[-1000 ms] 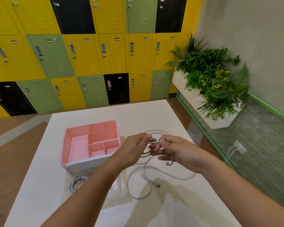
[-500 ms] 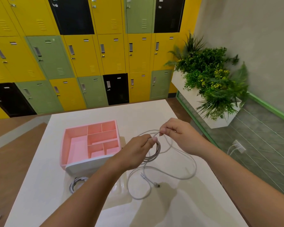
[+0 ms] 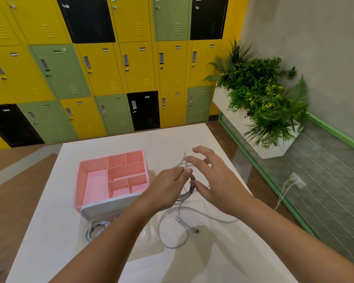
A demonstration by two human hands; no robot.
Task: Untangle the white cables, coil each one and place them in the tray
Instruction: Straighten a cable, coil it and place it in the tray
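Observation:
My left hand (image 3: 168, 188) pinches a small coil of white cable (image 3: 189, 192) above the white table (image 3: 192, 139). The cable's loose tail (image 3: 172, 223) loops down onto the table and ends in a plug (image 3: 195, 230). My right hand (image 3: 213, 180) hovers just right of the coil with its fingers spread, holding nothing. A second white cable (image 3: 94, 229), coiled, lies on the table in front of the pink tray (image 3: 79, 188). The tray has several compartments and no cable in it.
Yellow, green and black lockers (image 3: 110, 68) stand beyond the table's far edge. A white planter with green plants (image 3: 264, 103) sits to the right, beside a green-framed glass panel (image 3: 315, 180) with a wall socket.
My right hand let go of the cable end it was pinching and spread its fingers. My left hand still holds the coil, now a little higher.

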